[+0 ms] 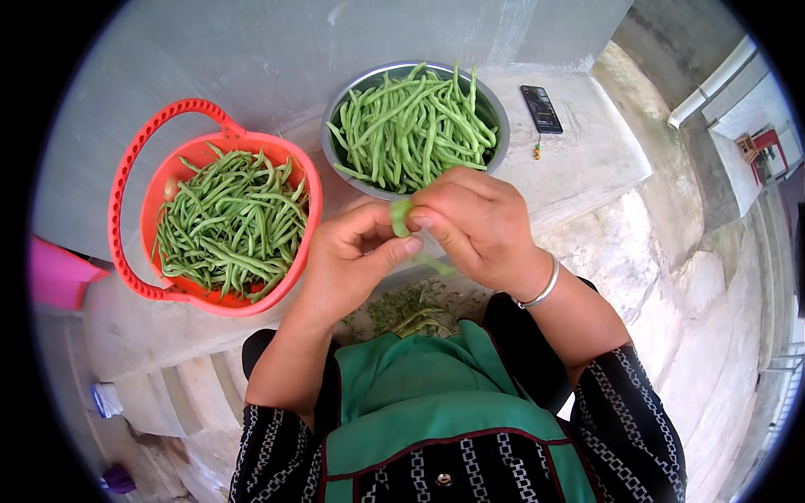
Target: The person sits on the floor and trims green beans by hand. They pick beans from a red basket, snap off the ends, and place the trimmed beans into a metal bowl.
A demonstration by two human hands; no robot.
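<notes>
Close together above my lap, my left hand point(356, 249) and my right hand point(476, 222) pinch a green bean point(401, 218) between thumbs and fingers. The bean is bent and slightly blurred, and part of it hangs below my right fingers. A silver metal basin point(501, 157) heaped with green beans point(411, 126) stands just beyond my hands. To the left, a red plastic basket point(312, 180) with a raised handle holds more green beans point(231, 222), thinner and darker than those in the basin. A small round pale thing sits at its inner left side.
A dark phone point(542, 110) with a beaded charm lies on the concrete ledge point(587, 172), right of the basin. Green scraps point(411, 310) lie below my hands, before my green apron point(411, 377). Concrete steps point(197, 390) and a pink container point(63, 275) are at left; a grey wall rises behind.
</notes>
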